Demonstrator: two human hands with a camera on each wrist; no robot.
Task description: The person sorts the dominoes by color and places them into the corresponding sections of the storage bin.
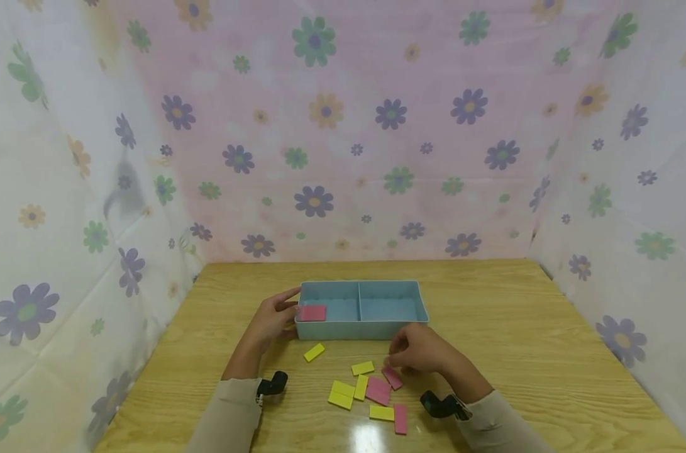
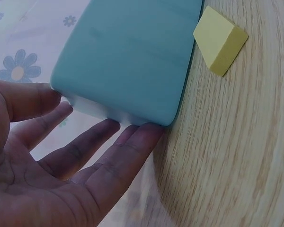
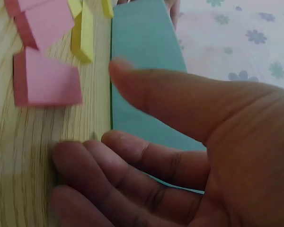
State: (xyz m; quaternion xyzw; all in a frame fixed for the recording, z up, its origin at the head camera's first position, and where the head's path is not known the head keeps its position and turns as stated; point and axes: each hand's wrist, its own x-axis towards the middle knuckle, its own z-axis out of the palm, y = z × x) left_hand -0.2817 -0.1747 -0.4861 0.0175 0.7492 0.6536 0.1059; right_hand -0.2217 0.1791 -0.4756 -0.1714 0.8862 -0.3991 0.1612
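A light blue two-compartment box [image 1: 348,331] stands on the table, with a pink piece [image 1: 313,313] in its left compartment near the front wall. My left hand [image 1: 271,321] touches the box's left end, thumb near the rim and fingertips against the end wall. In the right wrist view my right hand [image 3: 146,156] has its thumb and fingers apart with nothing between them. It hovers low over the table before the box's front right corner. Beside its fingers lies a pink block [image 1: 392,378], just left of the hand. More pink blocks [image 1: 378,391] lie close by.
Several yellow blocks [image 1: 341,394] lie scattered in front of the box. One yellow block [image 1: 314,352] sits apart, near the box's front left. A pink block [image 1: 400,419] touches a yellow one nearest me. Flowered cloth [image 1: 343,126] encloses the wooden table [image 1: 490,302] behind and at both sides.
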